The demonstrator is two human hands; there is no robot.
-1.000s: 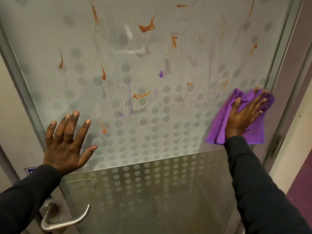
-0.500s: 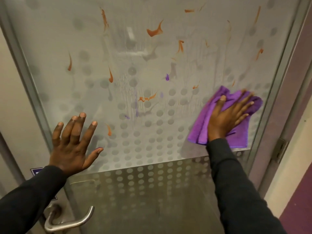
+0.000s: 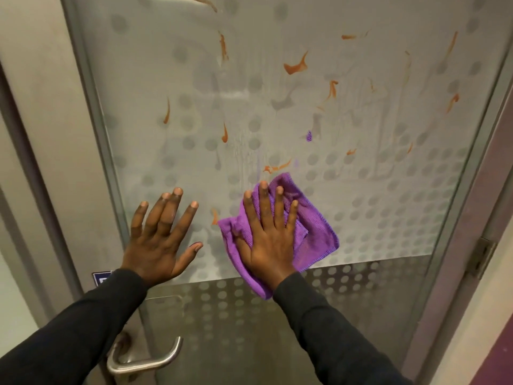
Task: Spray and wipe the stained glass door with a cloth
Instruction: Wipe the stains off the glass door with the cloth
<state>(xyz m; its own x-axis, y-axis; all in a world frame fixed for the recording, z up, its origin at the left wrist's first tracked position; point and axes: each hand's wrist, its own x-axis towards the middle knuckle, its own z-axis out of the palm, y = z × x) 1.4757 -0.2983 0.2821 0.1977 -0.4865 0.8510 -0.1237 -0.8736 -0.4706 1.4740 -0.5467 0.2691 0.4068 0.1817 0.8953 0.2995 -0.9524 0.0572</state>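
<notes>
The frosted glass door (image 3: 374, 190) with a dotted pattern fills the view. Several orange stains (image 3: 295, 66) and a small purple one (image 3: 309, 136) mark its upper half, with wet streaks between them. My right hand (image 3: 270, 240) presses a purple cloth (image 3: 313, 234) flat against the glass at the lower middle, fingers spread over it. An orange smear (image 3: 214, 216) lies just left of the cloth. My left hand (image 3: 163, 240) rests flat on the glass beside it, fingers apart, holding nothing.
A metal lever handle (image 3: 144, 362) sits at the lower left on the door's frame (image 3: 91, 134). A hinge (image 3: 481, 257) shows on the jamb at the right. No spray bottle is in view.
My right hand has slid the cloth leftward across the glass from the door's right edge to the lower middle, close to my left hand. The left hand stays on the same spot.
</notes>
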